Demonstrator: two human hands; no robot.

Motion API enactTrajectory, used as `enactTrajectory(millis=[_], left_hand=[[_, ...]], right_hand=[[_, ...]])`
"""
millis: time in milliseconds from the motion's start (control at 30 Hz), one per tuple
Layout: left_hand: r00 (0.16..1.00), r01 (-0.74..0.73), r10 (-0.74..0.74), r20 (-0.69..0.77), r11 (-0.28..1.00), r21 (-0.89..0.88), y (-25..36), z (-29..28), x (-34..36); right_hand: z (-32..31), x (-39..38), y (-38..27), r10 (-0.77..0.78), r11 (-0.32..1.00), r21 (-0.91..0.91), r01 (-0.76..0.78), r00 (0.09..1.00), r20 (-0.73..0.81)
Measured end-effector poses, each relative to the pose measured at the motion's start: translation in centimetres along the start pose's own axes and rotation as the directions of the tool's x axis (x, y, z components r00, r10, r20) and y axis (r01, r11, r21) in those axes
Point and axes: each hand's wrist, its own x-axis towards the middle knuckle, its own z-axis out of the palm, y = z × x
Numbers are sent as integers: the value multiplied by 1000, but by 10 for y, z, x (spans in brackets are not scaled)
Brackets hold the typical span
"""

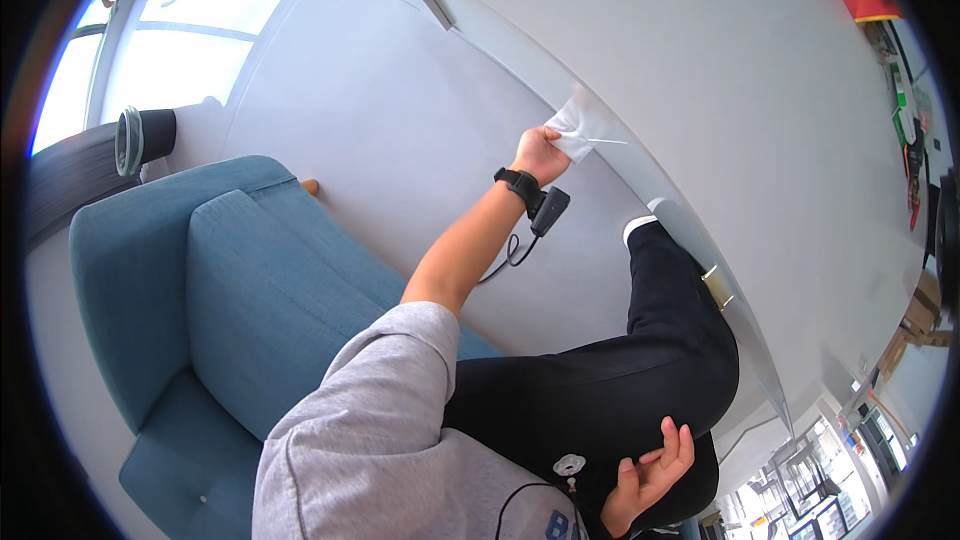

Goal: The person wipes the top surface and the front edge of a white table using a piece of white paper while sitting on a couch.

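My left hand (541, 154) reaches far forward, its fingers closed on a crumpled white tissue (572, 130). The tissue lies against the edge of a long, glossy white panel (520, 45), partly covering that edge. A black band with a small black device (550, 211) is strapped round my left wrist, and a black cable runs down from it. Low on the right, my right hand (652, 477) is held palm up beside my black-trousered leg (590, 380). Its fingers are loosely spread and slightly bent, with nothing in them.
A blue fabric armchair (290, 270) stands to the left, close to my left arm. Behind it is a dark bin (158, 135) with a liner, near bright windows. A gold-coloured metal fitting (717, 288) sits on the panel's edge by my knee. Cardboard boxes (922, 305) are at the far right.
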Motion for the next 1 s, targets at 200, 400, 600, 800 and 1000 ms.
enactTrajectory(millis=[200,400,600,800,1000], left_hand=[[1000,2,-5,15,989,147,44,1,6],[997,-78,76,19,973,215,90,7,14],[990,-125,139,-33,956,264,124,0,27],[959,-257,278,-57,936,243,157,-1,41],[874,-347,437,-211,866,359,169,8,48]], right_hand=[[9,6,-3,-73,994,76,76,997,-39],[17,11,2,-119,979,154,130,990,-81],[14,26,-18,-15,987,159,25,998,-66],[-5,27,-2,-204,976,-38,212,967,154],[-1,26,-13,-15,991,-129,24,997,70]])
